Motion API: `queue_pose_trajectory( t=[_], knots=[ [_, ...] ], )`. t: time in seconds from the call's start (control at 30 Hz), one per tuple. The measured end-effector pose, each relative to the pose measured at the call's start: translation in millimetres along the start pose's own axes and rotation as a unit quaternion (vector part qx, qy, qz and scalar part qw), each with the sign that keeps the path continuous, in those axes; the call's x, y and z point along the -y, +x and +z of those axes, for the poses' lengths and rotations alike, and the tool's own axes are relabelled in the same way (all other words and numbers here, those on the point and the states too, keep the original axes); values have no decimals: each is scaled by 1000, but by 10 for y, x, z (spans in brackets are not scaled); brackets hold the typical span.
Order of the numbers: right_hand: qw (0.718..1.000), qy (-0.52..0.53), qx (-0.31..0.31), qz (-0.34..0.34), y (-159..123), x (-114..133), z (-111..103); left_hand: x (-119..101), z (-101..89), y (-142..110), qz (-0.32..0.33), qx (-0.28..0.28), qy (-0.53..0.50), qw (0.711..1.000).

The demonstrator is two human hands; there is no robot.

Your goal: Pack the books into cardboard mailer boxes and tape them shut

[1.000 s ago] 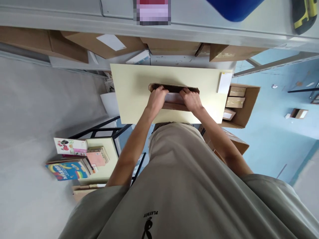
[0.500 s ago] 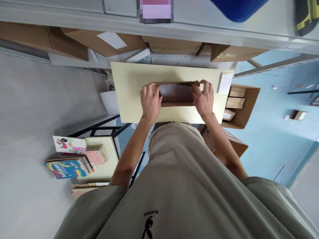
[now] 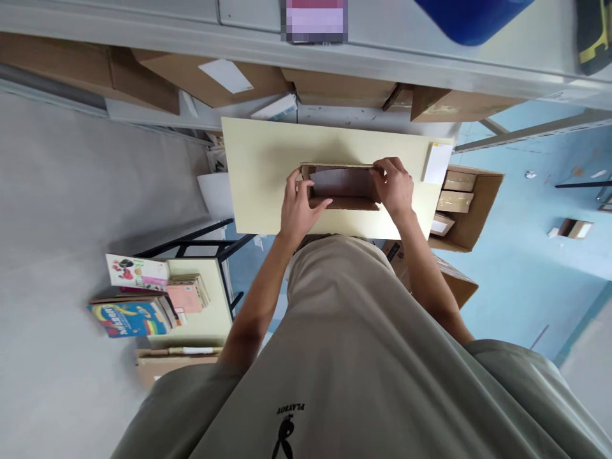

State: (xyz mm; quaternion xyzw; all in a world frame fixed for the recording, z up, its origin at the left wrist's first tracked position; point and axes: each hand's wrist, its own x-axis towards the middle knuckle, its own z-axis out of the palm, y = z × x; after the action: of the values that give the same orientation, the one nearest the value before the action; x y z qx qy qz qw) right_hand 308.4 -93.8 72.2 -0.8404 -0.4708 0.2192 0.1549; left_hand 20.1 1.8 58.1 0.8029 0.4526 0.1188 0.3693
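A narrow cardboard box [image 3: 342, 203] stands open at the top on a pale yellow tabletop [image 3: 258, 172], with a whitish sheet or lining [image 3: 342, 182] showing inside it. Around the box's left end is my left hand [image 3: 297, 207], its thumb stretched along the near wall and its fingers curled at the left edge. My right hand [image 3: 396, 188] pinches the far right corner, fingers bent over the rim. Both palms face the box, and the undersides of the fingers are partly hidden.
A flat white box [image 3: 437, 163] lies at the tabletop's right edge. Past the far edge, larger cartons [image 3: 339, 87] line a shelf under a grey ledge [image 3: 373, 67]. An open carton of small boxes [image 3: 485, 204] stands right; books [image 3: 134, 315] lie on a lower table at left.
My left hand has loosened and shifted, its thumb now reaching along the near wall. The right hand keeps its place at the far right corner. The whole view has moved slightly.
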Motion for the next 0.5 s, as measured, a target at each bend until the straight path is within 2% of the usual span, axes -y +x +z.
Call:
queue_pose_trajectory(
  t=[0.27,0.37,0.5],
  knots=[
    [997,76,-12,-2,354,-126,-83,42,-9,-23,40,42,20,998],
    [991,132,29,9,340,-109,-110,47,-14,-39,60,71,21,995],
    [971,213,83,63,191,-99,-142,86,-16,2,64,87,16,994]
  ],
)
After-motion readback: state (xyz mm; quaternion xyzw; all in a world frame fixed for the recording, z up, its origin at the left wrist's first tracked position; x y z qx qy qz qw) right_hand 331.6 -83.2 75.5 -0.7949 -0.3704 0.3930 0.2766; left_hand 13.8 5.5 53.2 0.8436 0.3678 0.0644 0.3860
